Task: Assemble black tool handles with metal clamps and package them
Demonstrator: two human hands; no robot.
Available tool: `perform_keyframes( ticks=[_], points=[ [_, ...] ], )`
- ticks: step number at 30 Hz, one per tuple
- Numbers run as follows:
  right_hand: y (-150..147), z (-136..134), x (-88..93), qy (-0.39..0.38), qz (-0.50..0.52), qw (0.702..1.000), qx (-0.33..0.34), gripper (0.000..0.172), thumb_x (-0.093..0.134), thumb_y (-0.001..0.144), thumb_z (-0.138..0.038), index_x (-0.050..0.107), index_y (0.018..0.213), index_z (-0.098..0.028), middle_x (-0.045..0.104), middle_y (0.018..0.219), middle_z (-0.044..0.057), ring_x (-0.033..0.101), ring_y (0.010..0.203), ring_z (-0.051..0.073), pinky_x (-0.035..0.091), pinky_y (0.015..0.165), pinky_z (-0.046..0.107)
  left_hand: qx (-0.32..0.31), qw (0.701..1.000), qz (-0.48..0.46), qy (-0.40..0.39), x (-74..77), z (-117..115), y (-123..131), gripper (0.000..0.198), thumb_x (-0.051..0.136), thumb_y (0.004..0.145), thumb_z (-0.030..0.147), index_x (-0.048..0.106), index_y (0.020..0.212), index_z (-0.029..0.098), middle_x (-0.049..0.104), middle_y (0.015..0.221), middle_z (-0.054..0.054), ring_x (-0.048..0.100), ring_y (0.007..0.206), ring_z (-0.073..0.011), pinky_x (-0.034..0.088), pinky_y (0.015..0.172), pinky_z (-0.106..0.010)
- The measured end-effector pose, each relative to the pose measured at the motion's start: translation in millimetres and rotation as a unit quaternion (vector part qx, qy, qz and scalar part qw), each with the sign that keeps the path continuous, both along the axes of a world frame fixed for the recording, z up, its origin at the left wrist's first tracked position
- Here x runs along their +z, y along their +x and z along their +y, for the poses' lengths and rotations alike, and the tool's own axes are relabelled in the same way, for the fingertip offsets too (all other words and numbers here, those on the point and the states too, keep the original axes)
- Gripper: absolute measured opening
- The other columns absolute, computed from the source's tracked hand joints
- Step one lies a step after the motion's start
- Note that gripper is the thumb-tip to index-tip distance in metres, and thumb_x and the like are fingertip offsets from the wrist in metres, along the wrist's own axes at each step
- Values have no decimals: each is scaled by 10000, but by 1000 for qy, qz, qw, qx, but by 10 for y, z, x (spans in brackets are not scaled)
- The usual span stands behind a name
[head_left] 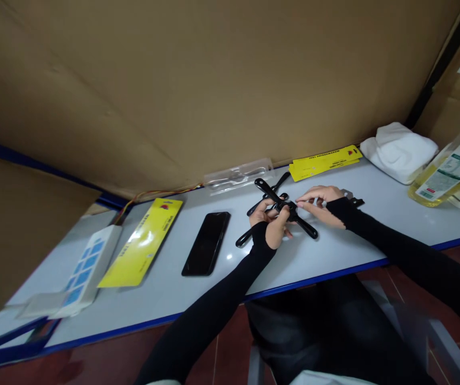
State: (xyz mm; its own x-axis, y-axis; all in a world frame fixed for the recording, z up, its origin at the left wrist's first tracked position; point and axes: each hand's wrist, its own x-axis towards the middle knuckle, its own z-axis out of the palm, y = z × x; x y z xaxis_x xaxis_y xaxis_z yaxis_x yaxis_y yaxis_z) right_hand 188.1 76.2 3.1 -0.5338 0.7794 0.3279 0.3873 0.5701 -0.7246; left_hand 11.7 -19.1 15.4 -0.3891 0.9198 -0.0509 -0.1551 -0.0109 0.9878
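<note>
My left hand point(274, 230) is closed around the middle of a black spokeshave point(305, 228), which is held tilted above the table with a handle sticking out at either end. Thumb and fingertips of my right hand point(321, 203) are pinched together at the side of its central body; whatever they grip is too small to make out. Behind and below my left hand, more black spokeshave handles point(244, 238) rest on the tabletop, partly covered by the hand. Flat dark metal pieces point(356, 201) lie just beyond my right wrist.
A black phone point(205, 243) and a yellow packaging card point(141, 243) lie leftward, near a white-and-blue box point(89, 267). Along the back wall are a clear plastic tray point(238, 176) and yellow cards point(321, 163). White cloth point(398, 149) and a bottle of yellow liquid point(446, 171) are at right.
</note>
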Motion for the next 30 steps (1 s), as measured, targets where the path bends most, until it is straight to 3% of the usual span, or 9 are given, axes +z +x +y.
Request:
perform_keyframes(
  ticks=[4,8,11,15,19,23,25,27,30],
  points=[
    [485,468,49,21,-147,988,33,295,746,872,-326,837,1150,-288,823,1036,39,674,876,193,483,705,283,3,1000,4,3,28,0,-24,507,899,677,408,581,996,177,823,878,-145,761,539,-274,436,310,-211],
    [823,695,127,43,-192,980,37,289,751,870,-301,842,1143,-279,824,1058,56,675,931,220,480,764,307,3,1000,9,1,12,15,-65,481,874,688,390,588,1003,167,822,873,-151,741,500,-258,434,302,-216],
    [866,726,85,11,-206,977,57,290,742,880,-328,845,1137,-242,828,1059,72,692,876,202,492,747,303,-6,1000,-3,-14,-29,47,-105,501,888,667,381,573,996,175,822,877,-154,736,488,-258,424,293,-214],
    [869,815,-108,-27,-215,975,43,266,722,857,-293,859,1065,-198,831,958,76,696,746,175,491,670,287,-36,998,-14,-41,-95,99,-157,498,880,671,365,558,1003,182,825,897,-161,741,498,-274,400,278,-211],
    [900,904,-202,0,-213,977,10,165,730,834,-262,857,922,-203,815,888,61,663,703,171,471,649,300,-67,996,-25,-59,-111,112,-166,480,867,682,349,553,1005,184,824,901,-170,763,540,-297,391,280,-200],
    [801,793,-56,77,-188,979,-24,100,736,836,-250,828,830,-214,779,919,82,640,815,203,473,747,332,-73,995,-26,-60,-61,77,-136,467,869,689,353,555,991,184,824,884,-152,760,533,-285,381,276,-192],
    [681,625,65,90,-127,987,-47,138,724,870,-291,825,867,-198,761,884,88,609,744,175,464,704,317,-70,996,-24,-59,-45,69,-129,470,877,686,358,555,983,185,824,878,-144,763,540,-283,380,276,-188],
    [527,402,181,70,-42,997,-7,224,667,930,-348,819,958,-187,764,870,72,548,629,129,453,631,287,-66,995,-26,-64,-49,77,-130,484,884,671,353,547,978,190,822,865,-137,764,540,-289,380,269,-194],
    [276,60,296,11,47,997,61,228,693,913,-388,807,913,-192,762,824,45,561,614,114,466,600,256,-59,995,-35,-68,-79,105,-129,503,885,652,345,533,981,201,819,848,-123,757,526,-301,369,248,-207]
  ],
)
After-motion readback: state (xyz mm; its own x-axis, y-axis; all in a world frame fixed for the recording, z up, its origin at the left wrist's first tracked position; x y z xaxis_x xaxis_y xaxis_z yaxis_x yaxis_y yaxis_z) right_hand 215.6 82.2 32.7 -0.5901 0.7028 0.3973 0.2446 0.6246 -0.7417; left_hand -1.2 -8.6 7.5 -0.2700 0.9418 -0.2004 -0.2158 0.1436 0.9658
